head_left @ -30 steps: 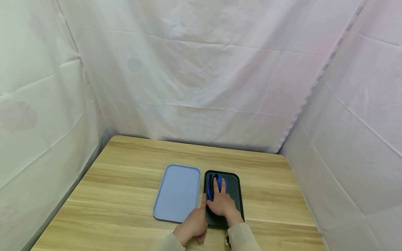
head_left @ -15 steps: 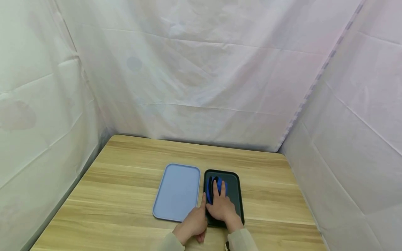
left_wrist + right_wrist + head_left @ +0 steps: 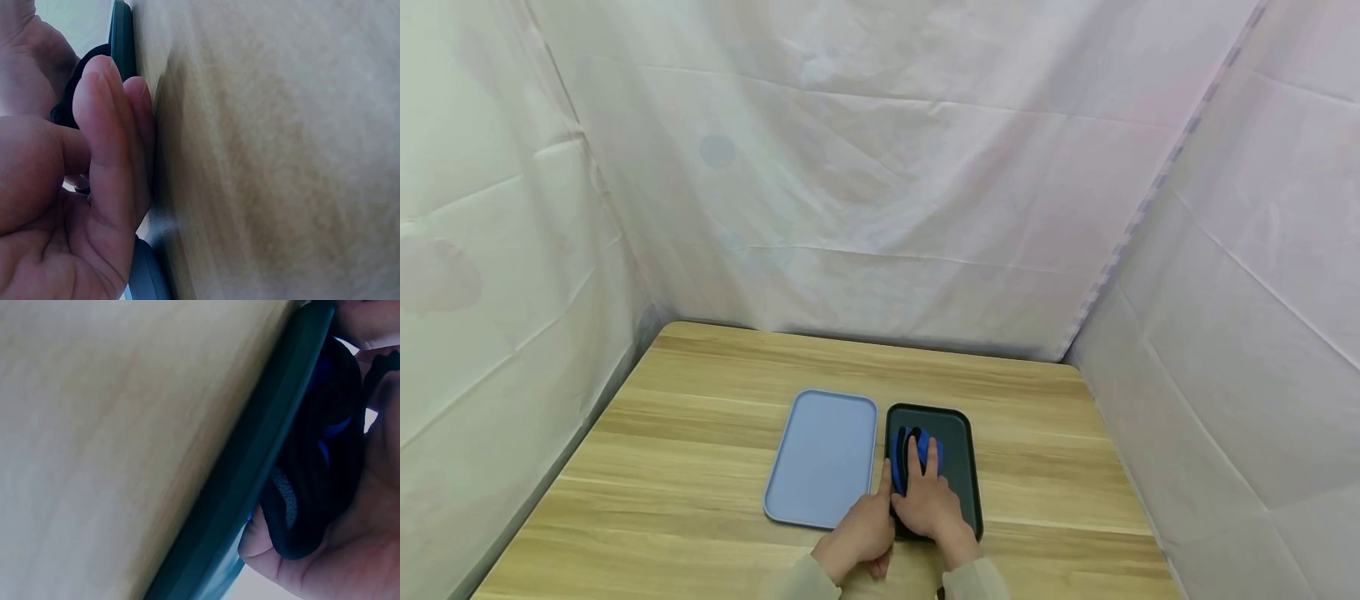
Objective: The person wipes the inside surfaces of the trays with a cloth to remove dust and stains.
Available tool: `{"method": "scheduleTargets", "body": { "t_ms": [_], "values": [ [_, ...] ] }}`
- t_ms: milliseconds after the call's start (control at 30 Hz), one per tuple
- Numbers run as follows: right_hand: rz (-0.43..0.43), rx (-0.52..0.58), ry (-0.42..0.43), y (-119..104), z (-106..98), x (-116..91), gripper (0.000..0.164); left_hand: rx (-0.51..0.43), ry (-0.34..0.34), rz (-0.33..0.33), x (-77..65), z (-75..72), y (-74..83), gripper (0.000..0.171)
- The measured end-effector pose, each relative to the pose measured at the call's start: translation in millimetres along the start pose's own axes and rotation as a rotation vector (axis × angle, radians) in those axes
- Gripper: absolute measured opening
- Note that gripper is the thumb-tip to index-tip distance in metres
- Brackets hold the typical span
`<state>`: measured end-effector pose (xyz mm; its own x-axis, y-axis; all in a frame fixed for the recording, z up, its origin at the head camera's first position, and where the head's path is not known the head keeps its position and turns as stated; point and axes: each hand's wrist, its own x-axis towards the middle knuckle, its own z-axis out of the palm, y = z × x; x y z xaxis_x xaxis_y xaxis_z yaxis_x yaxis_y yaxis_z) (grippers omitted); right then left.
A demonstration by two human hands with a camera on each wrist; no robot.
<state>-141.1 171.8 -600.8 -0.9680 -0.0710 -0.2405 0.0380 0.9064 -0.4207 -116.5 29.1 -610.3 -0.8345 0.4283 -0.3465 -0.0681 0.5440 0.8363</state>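
Note:
A blue and black cloth bundle with strap-like black bands lies inside the dark green tray. My right hand is over it, index and middle finger stretched along its top. In the right wrist view the bundle sits between palm and tray, with a fingertip curled at its lower end. My left hand is at the near left of the green tray, its index finger straight along the left rim. The left wrist view shows its other fingers close to the wood.
A light blue tray lies just left of the green one, partly behind my left hand. The wooden table has white cloth walls at its back and both sides.
The bundle and my right hand have slid a little toward me within the green tray. The left hand stays at the rim; the whole view has shifted slightly.

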Motion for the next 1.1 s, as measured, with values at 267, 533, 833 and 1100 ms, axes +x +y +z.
{"method": "scheduleTargets", "body": {
  "t_ms": [267,533,833,1100],
  "values": [
    [-0.012,0.035,-0.046,5.8,-3.5,-3.2,0.095,0.011,0.005,0.005,-0.5,-0.5,-0.6,0.084],
    [-0.060,0.050,-0.097,20.3,-13.5,-3.6,0.097,0.003,0.000,-0.015,0.0,-0.3,-0.2,0.085],
    [-0.079,0.060,-0.099,28.7,-18.9,-6.4,0.097,0.006,0.006,-0.002,-0.3,-0.5,1.3,0.087],
    [-0.084,0.077,-0.095,38.1,-19.1,-5.9,0.094,0.010,0.005,0.006,-0.4,-1.0,-0.5,0.087]
  ]
}}
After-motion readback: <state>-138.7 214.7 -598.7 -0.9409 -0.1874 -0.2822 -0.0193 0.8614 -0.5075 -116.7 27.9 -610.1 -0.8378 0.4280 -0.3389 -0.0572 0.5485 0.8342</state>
